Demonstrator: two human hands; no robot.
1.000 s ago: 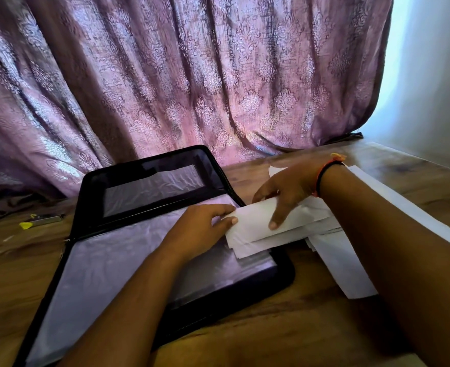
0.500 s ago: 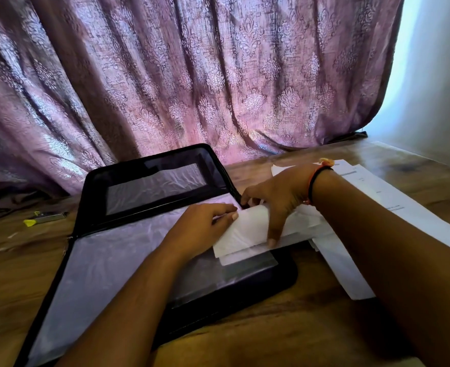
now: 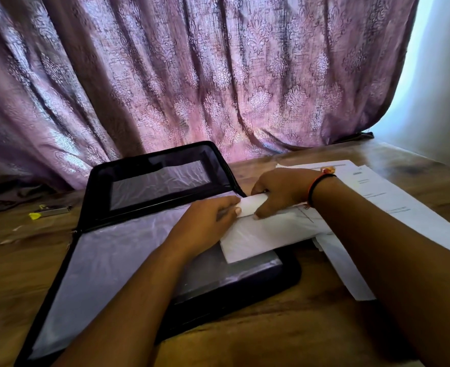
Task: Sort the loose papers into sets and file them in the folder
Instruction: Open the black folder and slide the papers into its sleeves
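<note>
A set of papers (image 3: 266,234) is pinched at its far corner by the right hand (image 3: 280,190), with fingers curled over the sheets and the thumb pressed against them. The left hand (image 3: 205,223) is laid on the clear sleeve (image 3: 112,255) of the open folder (image 3: 284,276), its thumb touching the sheets' leading edge. Whether the sleeve's lip is gripped by that hand cannot be told.

The set lies across the folder's right side. Its front part is over the sleeve and its tail is on the loose papers (image 3: 377,192) spread toward the table's (image 3: 245,340) right edge. The folder is opened flat near the table's middle, with its lid toward the far edge, below a purple curtain (image 3: 218,75).

The sheets are judged light and limp, likely to fan apart or buckle if pushed from behind. The plastic is judged slick and clingy. A hold near the leading corners, with the stack kept flat, is thought best. A yellow-tipped object (image 3: 50,211) is seen by the left edge.
</note>
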